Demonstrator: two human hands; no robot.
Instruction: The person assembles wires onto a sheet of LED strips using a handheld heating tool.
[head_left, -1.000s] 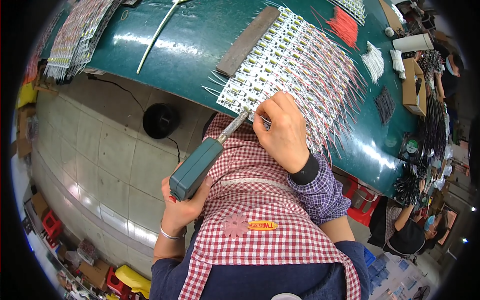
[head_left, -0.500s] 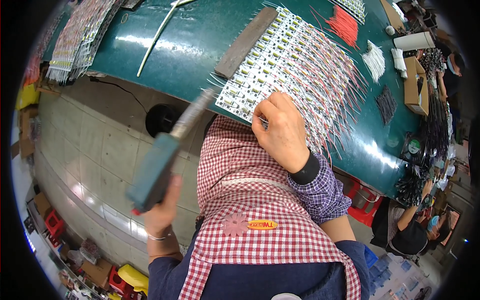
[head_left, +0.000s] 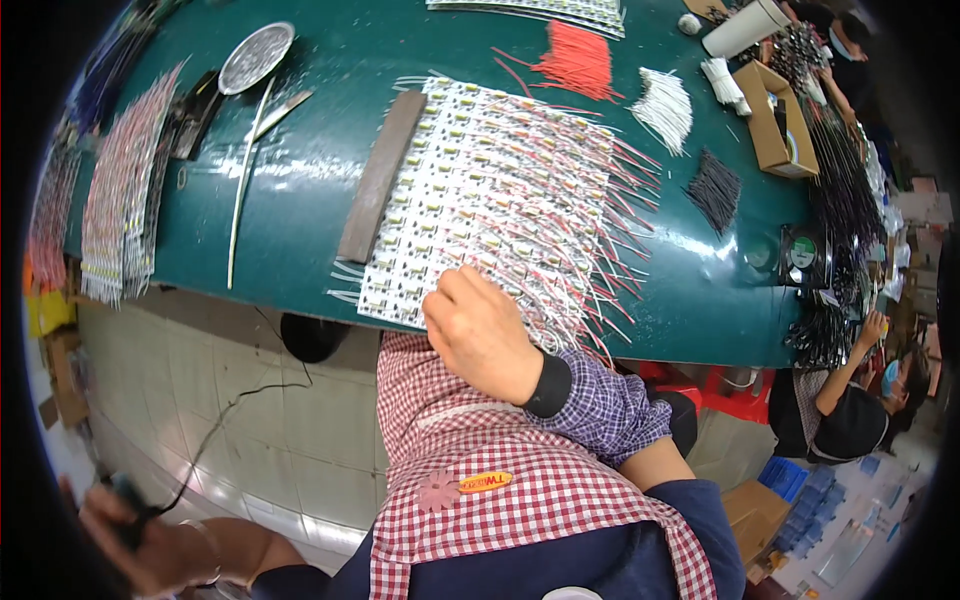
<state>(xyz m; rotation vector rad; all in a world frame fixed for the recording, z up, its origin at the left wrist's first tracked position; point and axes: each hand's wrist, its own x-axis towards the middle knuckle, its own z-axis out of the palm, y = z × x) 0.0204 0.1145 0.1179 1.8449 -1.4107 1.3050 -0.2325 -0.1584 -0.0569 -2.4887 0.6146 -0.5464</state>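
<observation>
My left hand [head_left: 150, 548] is swung far out at the lower left, blurred, its fingers wrapped round a teal, corded heat gun [head_left: 127, 498]. Most of the gun is hidden by the hand and the dark rim. On the table's near side lies a sheet of white circuit boards [head_left: 440, 190], with red and white wires [head_left: 560, 220] fanning to the right. My right hand [head_left: 480, 330] rests over the sheet's near edge, fingers curled and closed. Whatever is between its fingertips is hidden. A dark flat bar [head_left: 382, 178] lies along the sheet's left edge.
Bundles of red wires [head_left: 578, 62], white wires [head_left: 663, 108] and black wires [head_left: 714, 192] lie right of the boards. Wired boards [head_left: 130, 190], a round metal dish [head_left: 257, 58] and a thin stick [head_left: 243, 195] are left. A cord [head_left: 215, 430] hangs beside the table.
My left hand has swung the heat gun away from the boards, down and to the left. The view has shifted, showing more table. My right hand stays at the sheet's near edge, fingers more curled.
</observation>
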